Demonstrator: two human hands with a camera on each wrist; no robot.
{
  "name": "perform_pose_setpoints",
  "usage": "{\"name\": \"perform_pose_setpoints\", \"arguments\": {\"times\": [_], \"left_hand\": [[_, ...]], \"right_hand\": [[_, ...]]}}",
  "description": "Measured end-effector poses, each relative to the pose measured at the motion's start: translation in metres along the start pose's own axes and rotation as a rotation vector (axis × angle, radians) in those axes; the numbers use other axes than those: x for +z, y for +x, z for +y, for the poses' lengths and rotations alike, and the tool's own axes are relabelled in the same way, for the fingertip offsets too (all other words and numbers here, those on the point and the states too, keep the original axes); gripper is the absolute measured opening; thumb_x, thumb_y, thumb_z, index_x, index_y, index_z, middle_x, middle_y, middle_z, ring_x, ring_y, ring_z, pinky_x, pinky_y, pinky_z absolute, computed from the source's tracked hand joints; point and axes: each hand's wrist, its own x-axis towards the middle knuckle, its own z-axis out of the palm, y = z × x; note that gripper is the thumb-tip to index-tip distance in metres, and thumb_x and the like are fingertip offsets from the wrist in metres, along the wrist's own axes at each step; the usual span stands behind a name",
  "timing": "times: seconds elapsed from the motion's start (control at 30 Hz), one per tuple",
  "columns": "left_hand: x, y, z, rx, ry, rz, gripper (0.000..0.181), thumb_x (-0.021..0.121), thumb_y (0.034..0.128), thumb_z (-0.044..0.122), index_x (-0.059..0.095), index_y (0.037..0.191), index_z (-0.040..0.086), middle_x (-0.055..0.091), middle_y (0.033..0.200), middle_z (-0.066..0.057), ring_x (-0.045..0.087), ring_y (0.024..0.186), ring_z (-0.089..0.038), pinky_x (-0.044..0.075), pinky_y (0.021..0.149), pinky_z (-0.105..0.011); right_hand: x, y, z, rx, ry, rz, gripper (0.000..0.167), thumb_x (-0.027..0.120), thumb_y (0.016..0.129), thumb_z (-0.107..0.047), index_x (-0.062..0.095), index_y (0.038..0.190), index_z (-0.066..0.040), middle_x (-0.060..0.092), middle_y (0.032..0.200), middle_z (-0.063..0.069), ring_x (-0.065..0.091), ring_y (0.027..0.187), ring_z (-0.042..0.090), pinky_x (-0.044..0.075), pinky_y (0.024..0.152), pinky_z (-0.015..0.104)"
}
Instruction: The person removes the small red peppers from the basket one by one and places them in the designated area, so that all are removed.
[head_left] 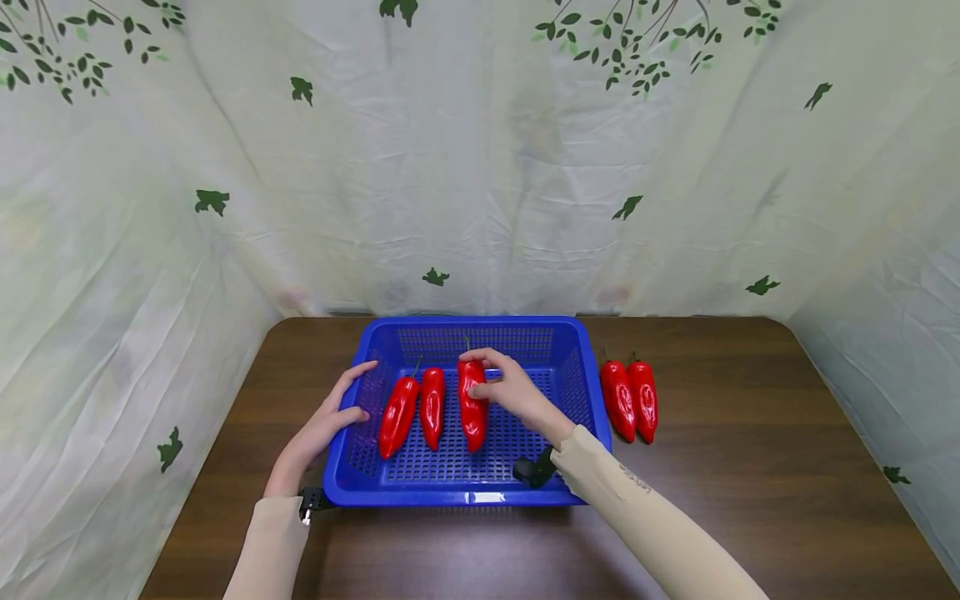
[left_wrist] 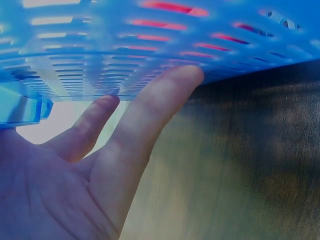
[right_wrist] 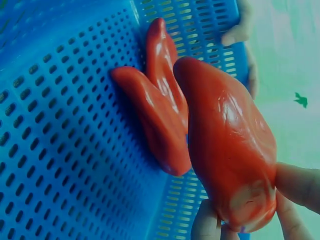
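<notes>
A glossy red pepper (head_left: 472, 421) is held by its stem end, pinched between the thumb and fingers of my right hand (head_left: 517, 392). It hangs inside the blue perforated basket (head_left: 397, 497), and its tip points toward the camera in the right wrist view. Two more red peppers, one (head_left: 399, 418) farther left and one (head_left: 432, 408) nearer, lie on the basket floor. My left hand (head_left: 318, 429) rests at the basket's left rim with thumb and finger spread and fairly straight. In the left wrist view, the thumb (left_wrist: 150, 110) lies against the slotted wall.
Two red peppers (head_left: 630, 400) lie side by side on the brown wooden table (head_left: 735, 467), just right of the basket. A pale curtain (head_left: 487, 208) with leaf prints hangs behind the table and along both sides.
</notes>
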Motion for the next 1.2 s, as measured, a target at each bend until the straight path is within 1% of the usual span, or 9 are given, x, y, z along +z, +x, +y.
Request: {"name": "perform_pose_setpoints", "arguments": {"times": [0.27, 0.43, 0.5, 0.67, 0.83, 0.97, 1.2], "left_hand": [[0.000, 0.000, 0.000, 0.005, 0.006, 0.002, 0.070, 0.047, 0.0895, 0.004, 0.020, 0.150, 0.028, 0.003, 0.154, -0.018, 0.024, 0.130, -0.054, 0.047, 0.086, -0.059], [0.000, -0.001, -0.001, 0.009, -0.004, -0.003, 0.070, 0.046, 0.0896, 0.004, 0.020, 0.150, 0.027, 0.002, 0.154, -0.018, 0.024, 0.130, -0.054, 0.046, 0.087, -0.059], [0.000, -0.001, -0.001, 0.009, -0.005, -0.004, 0.070, 0.047, 0.0897, 0.004, 0.020, 0.150, 0.027, 0.002, 0.154, -0.017, 0.023, 0.130, -0.054, 0.046, 0.087, -0.059], [0.000, 0.000, -0.001, 0.011, -0.006, -0.002, 0.070, 0.047, 0.0899, 0.004, 0.020, 0.150, 0.027, 0.002, 0.154, -0.017, 0.023, 0.131, -0.054, 0.046, 0.087, -0.059], [0.000, -0.001, -0.001, 0.010, -0.003, -0.001, 0.070, 0.047, 0.0901, 0.004, 0.020, 0.150, 0.027, 0.001, 0.155, -0.017, 0.023, 0.131, -0.055, 0.046, 0.086, -0.059], [0.000, -0.001, 0.000, 0.011, -0.005, -0.002, 0.070, 0.046, 0.0903, 0.004, 0.020, 0.151, 0.027, 0.001, 0.155, -0.017, 0.022, 0.131, -0.055, 0.046, 0.086, -0.060], [0.000, -0.001, 0.000, 0.006, -0.006, -0.002, 0.070, 0.046, 0.0905, 0.003, 0.020, 0.150, 0.027, 0.002, 0.155, -0.017, 0.024, 0.130, -0.055, 0.046, 0.086, -0.059]], "right_hand": [[-0.006, -0.005, -0.006, -0.022, 0.003, 0.001, 0.048, 0.062, 0.083, 0.003, 0.055, 0.130, -0.005, 0.045, 0.124, 0.021, 0.062, 0.093, 0.032, 0.054, 0.079, 0.039], [-0.013, -0.008, -0.008, -0.013, 0.005, 0.013, 0.047, 0.061, 0.085, 0.001, 0.056, 0.131, -0.009, 0.045, 0.125, 0.019, 0.061, 0.099, 0.033, 0.053, 0.082, 0.043], [-0.017, -0.009, -0.009, -0.008, 0.000, 0.021, 0.047, 0.061, 0.086, 0.001, 0.056, 0.131, -0.011, 0.045, 0.126, 0.018, 0.061, 0.101, 0.033, 0.053, 0.083, 0.043], [-0.026, -0.013, -0.010, -0.012, -0.026, 0.033, 0.048, 0.062, 0.086, -0.002, 0.055, 0.133, -0.013, 0.046, 0.127, 0.017, 0.061, 0.099, 0.032, 0.053, 0.083, 0.042], [-0.033, -0.015, -0.010, -0.018, -0.017, 0.035, 0.050, 0.062, 0.087, -0.002, 0.052, 0.136, -0.008, 0.044, 0.128, 0.020, 0.061, 0.097, 0.031, 0.053, 0.083, 0.044], [-0.038, -0.018, -0.011, -0.022, -0.018, 0.046, 0.052, 0.062, 0.087, -0.002, 0.049, 0.138, -0.006, 0.043, 0.129, 0.021, 0.061, 0.097, 0.032, 0.054, 0.081, 0.044], [-0.048, -0.025, -0.014, -0.033, -0.021, 0.063, 0.051, 0.061, 0.088, -0.003, 0.051, 0.137, -0.010, 0.043, 0.130, 0.020, 0.060, 0.097, 0.033, 0.053, 0.083, 0.043]]}}
